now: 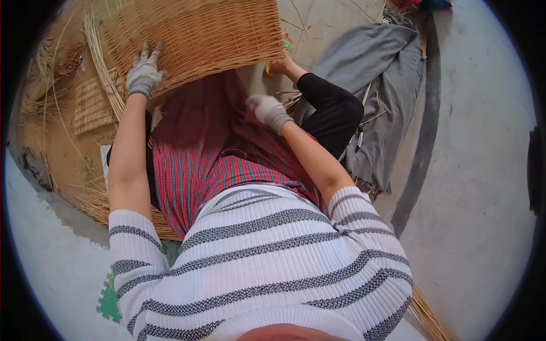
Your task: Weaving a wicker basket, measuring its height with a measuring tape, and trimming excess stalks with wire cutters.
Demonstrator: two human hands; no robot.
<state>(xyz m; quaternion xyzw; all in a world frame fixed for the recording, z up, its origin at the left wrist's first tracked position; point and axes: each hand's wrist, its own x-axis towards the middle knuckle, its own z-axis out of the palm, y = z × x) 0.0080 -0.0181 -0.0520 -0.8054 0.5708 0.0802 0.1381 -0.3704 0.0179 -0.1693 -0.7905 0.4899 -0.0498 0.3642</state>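
Note:
A large woven wicker panel [199,37] stretches across the far side of my lap, its near edge over my knees. My left hand [145,74], in a pale work glove with grey cuff, rests on the panel's left part with its fingers spread. My right hand [268,111], gloved the same way, hovers over or touches the red striped cloth [210,148] covering my lap, just short of the panel's near edge. Its fingers look bent but are smeared by motion, so I cannot tell whether they hold anything.
Left of my arm lie a bundle of long wicker rods [102,62] and a smaller woven piece [94,105]. A grey cloth [387,74] with loose sticks on it is spread at the right, beside a dark floor strip [424,142]. A green foam mat piece [108,301] shows at lower left.

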